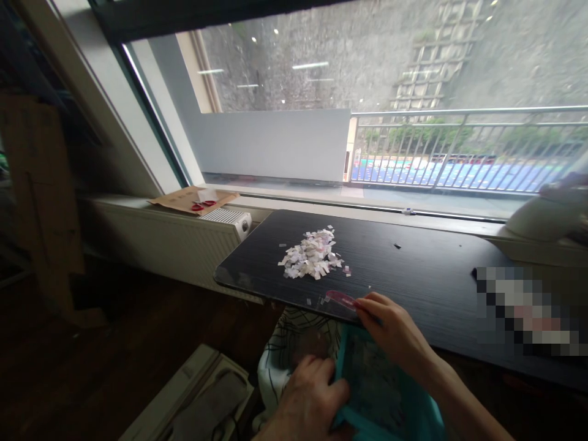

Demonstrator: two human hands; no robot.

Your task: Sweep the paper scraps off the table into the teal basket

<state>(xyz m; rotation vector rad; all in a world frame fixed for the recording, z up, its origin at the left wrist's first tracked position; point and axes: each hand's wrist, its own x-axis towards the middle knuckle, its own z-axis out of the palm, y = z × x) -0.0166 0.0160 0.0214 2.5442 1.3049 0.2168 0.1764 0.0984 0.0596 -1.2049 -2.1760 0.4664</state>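
Observation:
My right hand point(383, 321) pinches a flat pink see-through plastic piece point(340, 299) with a curved edge. The piece lies low over the front edge of the black table point(372, 257), and a few small scraps point(309, 301) are beside its tip. Farther back on the table is a pile of small whitish paper-like scraps point(312, 254). Below the table edge, my left hand point(312, 392) is closed on the left rim of a turquoise bin point(420, 398). The bin's inside is dim, and what it contains cannot be made out.
Red-handled scissors point(204, 204) rest on brown cardboard point(174, 199) above the radiator point(179, 236). A blurred-out object point(528, 312) is at the table's right end. A pale box-like unit point(197, 392) stands on the floor at lower left. The window is behind the table.

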